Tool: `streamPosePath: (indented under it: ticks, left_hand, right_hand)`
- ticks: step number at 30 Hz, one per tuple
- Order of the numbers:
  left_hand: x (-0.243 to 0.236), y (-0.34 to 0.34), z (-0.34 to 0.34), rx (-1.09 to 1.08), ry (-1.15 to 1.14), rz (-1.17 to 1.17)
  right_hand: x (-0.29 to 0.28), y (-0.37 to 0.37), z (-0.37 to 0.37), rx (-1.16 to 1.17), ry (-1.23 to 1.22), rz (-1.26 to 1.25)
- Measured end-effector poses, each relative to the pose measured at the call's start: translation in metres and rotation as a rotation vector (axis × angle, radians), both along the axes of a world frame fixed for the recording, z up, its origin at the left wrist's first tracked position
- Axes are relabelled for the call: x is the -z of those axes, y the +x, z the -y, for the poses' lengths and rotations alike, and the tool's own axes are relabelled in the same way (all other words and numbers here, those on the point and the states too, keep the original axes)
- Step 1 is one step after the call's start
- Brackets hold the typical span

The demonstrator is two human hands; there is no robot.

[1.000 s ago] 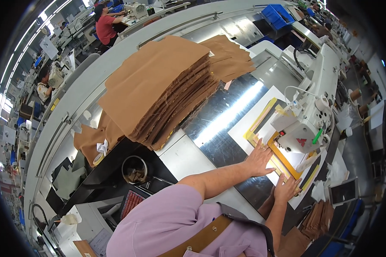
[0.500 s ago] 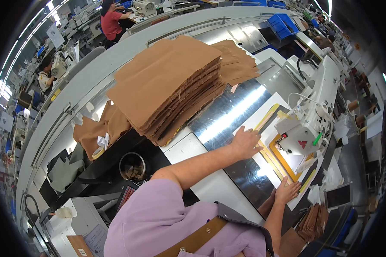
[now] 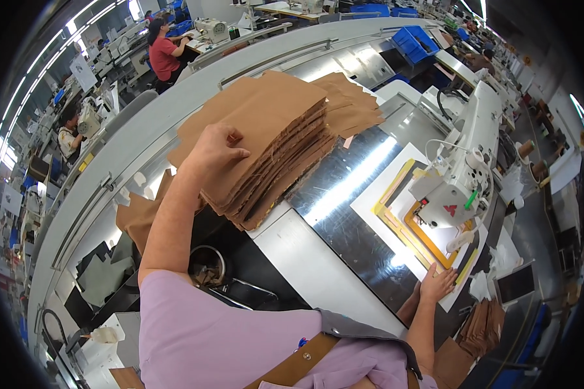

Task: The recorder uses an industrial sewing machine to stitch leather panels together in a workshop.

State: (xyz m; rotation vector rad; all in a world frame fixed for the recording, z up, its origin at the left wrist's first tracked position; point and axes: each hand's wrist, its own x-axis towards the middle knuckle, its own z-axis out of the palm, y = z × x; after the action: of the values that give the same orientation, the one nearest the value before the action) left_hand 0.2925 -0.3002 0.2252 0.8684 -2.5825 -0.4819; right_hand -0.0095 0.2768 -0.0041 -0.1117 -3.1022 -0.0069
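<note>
Workstation seen from above, near to far. At the lower right, a bundle of folded brown pieces [image 3: 483,327] lies beyond the right forearm; at the left, a round bin [image 3: 209,254] of brown scraps stands below the bench [image 3: 363,249]. The right hand [image 3: 438,283] lies flat, its grip spread and closed on nothing, at the near corner of a yellow-edged template [image 3: 402,228]; contact with the orange frame [image 3: 424,240] just beside its fingertips cannot be told. Template and frame lie on a white sheet [image 3: 368,207], partly under the head of a white sewing machine [image 3: 457,198], which limits room on that side. A broad strip of shiny metal separates the sheet from the stack of brown panels [image 3: 279,97]. The stack's frayed right edges face this strip; its near corner overhangs the bench edge. The left hand [image 3: 219,146] is over the stack's near left part, thumb and bent fingers apart, the top panel directly beneath. Behind run a curved grey rail [image 3: 126,155] and, farther, a co-worker in red [image 3: 163,55].
</note>
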Motion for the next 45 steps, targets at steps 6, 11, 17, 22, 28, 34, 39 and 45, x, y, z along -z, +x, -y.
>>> streamPosePath:
  ticks: [6,11,17,22,28,34,39,45]
  left_hand:
    - [0.010,0.001,0.006,0.019,0.031,0.006]
    - [0.011,-0.002,0.017,-0.022,0.037,-0.005]
    - [0.048,0.002,0.080,-0.390,0.096,-0.166]
    - [0.042,-0.031,0.038,-0.287,0.002,-0.506]
    - [0.050,-0.077,-0.194,0.409,0.719,-0.445]
    - [0.137,-0.080,-0.366,1.073,0.900,0.057]
    - [0.161,-0.077,-0.425,1.350,0.822,0.240]
    - [0.106,-0.093,-0.420,1.332,0.450,0.253]
  right_hand:
    - [0.008,0.001,-0.003,0.000,-0.004,0.009]
    - [0.006,0.000,-0.002,0.005,-0.006,0.006]
    - [0.011,-0.010,0.000,-0.029,-0.041,-0.024]
    - [0.023,-0.009,-0.011,-0.075,-0.122,-0.143]
    - [0.016,0.059,-0.016,-0.471,-0.747,-0.424]
    - [-0.014,0.110,0.001,-0.324,-1.647,0.803]
    - [-0.027,0.104,-0.010,-0.324,-1.490,0.682]
    - [-0.067,0.095,-0.024,-0.441,-1.428,0.262]
